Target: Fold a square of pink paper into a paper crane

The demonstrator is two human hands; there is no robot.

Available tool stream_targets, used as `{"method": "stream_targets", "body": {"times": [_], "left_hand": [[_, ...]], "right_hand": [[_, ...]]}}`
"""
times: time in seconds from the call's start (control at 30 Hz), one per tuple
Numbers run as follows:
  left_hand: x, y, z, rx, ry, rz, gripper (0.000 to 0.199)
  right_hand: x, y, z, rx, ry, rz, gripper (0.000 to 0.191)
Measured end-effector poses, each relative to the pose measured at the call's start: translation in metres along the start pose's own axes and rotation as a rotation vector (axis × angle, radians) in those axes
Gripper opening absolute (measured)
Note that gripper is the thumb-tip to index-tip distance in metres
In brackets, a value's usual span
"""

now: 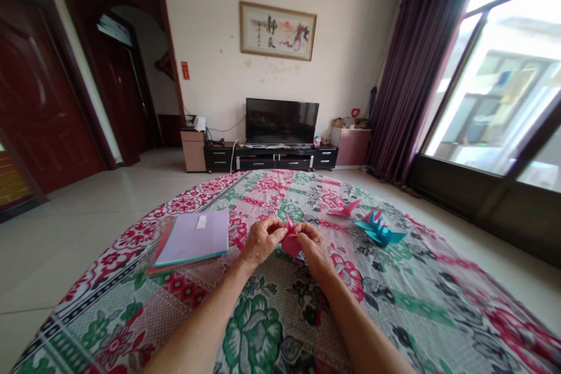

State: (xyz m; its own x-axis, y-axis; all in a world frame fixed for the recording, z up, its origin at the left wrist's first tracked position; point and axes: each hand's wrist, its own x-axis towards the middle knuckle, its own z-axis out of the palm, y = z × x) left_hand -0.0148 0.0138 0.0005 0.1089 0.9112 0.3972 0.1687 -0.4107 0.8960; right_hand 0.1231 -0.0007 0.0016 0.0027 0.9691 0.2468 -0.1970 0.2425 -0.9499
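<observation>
Between my hands is a small piece of folded pink paper (291,244), with a narrow point sticking up at its top. My left hand (263,239) pinches its left side between thumb and fingers. On the other side, my right hand (314,246) grips the paper the same way, fingertips close to those of the left. To the right lie folded blue paper cranes (381,232), bunched together with some pink behind them. A pink folded paper crane (346,210) rests just left of that bunch.
A stack of coloured paper sheets (193,238), lilac on top with a small white piece on it, lies left of my hands. A flowered cloth (254,333) covers the round table. Beyond it stand a television (282,121) and a low black cabinet (263,161).
</observation>
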Motion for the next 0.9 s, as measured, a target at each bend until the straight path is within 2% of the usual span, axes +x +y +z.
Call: {"method": "stream_targets", "body": {"times": [0.17, 0.43, 0.9], "left_hand": [[0.0, -0.001, 0.0, -0.032, -0.015, -0.012, 0.011], [0.0, -0.002, -0.001, 0.038, -0.038, 0.038, 0.011], [0.0, 0.008, -0.001, 0.02, -0.027, -0.072, 0.018]], "right_hand": [[0.0, 0.0, 0.001, -0.006, -0.009, -0.007, 0.007], [0.001, 0.003, 0.001, -0.02, 0.023, 0.015, 0.01], [0.003, 0.008, 0.001, -0.02, -0.018, 0.006, 0.013]]}}
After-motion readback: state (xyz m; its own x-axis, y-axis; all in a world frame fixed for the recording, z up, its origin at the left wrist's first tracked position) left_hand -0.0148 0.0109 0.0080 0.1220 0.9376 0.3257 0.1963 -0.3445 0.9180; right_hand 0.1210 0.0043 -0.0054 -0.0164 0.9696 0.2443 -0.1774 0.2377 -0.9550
